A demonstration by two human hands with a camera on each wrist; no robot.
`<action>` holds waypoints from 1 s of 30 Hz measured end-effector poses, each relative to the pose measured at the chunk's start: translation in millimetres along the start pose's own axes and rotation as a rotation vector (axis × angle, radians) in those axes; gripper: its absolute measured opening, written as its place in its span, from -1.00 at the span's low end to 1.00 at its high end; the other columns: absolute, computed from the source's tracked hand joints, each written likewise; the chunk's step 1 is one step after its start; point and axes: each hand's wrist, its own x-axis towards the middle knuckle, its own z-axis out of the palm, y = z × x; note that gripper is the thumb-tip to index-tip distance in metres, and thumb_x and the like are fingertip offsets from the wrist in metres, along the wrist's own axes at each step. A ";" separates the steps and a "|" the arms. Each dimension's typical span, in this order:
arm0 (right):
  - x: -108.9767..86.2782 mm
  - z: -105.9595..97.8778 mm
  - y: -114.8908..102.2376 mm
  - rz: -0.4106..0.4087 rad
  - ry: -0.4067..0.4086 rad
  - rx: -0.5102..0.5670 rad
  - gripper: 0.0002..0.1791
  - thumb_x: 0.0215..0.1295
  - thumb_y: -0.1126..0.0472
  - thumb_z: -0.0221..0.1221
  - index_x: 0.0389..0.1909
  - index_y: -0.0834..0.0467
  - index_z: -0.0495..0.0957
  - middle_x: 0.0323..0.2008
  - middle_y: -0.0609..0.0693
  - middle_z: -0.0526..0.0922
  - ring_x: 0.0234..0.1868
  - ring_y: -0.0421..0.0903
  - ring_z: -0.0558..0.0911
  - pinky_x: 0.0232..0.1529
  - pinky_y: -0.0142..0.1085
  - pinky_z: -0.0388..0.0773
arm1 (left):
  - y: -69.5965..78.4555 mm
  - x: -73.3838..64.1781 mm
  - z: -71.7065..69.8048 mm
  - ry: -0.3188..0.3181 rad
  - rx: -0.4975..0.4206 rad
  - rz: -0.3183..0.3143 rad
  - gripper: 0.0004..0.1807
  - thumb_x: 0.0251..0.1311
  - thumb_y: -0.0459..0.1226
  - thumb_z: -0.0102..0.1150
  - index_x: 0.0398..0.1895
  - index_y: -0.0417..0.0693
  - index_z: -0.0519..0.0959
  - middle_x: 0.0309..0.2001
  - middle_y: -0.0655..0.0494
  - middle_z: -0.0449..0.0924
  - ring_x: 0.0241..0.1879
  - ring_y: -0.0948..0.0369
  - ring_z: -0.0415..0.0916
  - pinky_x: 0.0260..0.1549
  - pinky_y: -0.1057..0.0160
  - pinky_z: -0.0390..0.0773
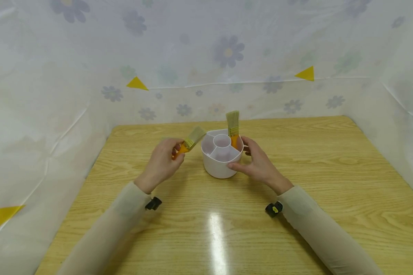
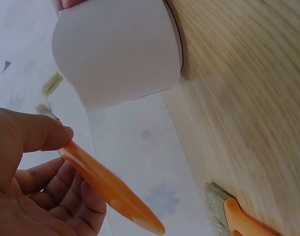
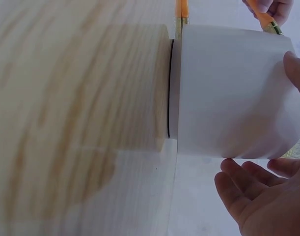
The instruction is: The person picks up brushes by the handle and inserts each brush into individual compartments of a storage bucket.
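Head's up high, well back from the white divided organizer point(image 1: 217, 169), facing forward and down | left wrist peers close from its left | right wrist close from its right | all catch its outer wall

The right hand point(image 3: 267, 196) grips a white container point(image 3: 228, 88) between thumb and fingers, pale bristles point(image 3: 298, 146) beside its fingers. Past the container, the left hand point(image 3: 278, 9) holds an orange-handled brush point(image 3: 261, 15); the wood-grained bench point(image 3: 76, 98) spreads beyond the right fingertips.
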 end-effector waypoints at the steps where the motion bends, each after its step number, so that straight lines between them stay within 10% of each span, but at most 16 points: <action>1: 0.0 0.3 0.4 -0.001 0.001 -0.001 -0.05 0.07 0.13 0.40 0.41 0.24 0.09 0.31 0.19 0.27 0.28 0.19 0.30 0.21 0.12 0.27 | 1.6 0.3 0.1 0.005 0.000 0.013 -0.62 0.16 -0.39 0.20 0.07 -0.27 0.49 -0.25 0.00 0.48 -0.34 0.14 0.43 -0.38 0.21 0.51; 30: 7.1 7.1 41.8 0.027 0.025 0.007 0.00 -0.01 -0.17 0.40 0.38 0.06 0.10 0.29 0.09 0.30 0.28 0.14 0.32 0.22 0.04 0.29 | 29.0 5.0 7.9 0.016 -0.053 0.119 -0.65 0.16 -0.40 0.20 0.05 -0.24 0.50 -0.27 0.04 0.46 -0.33 0.15 0.41 -0.36 0.26 0.48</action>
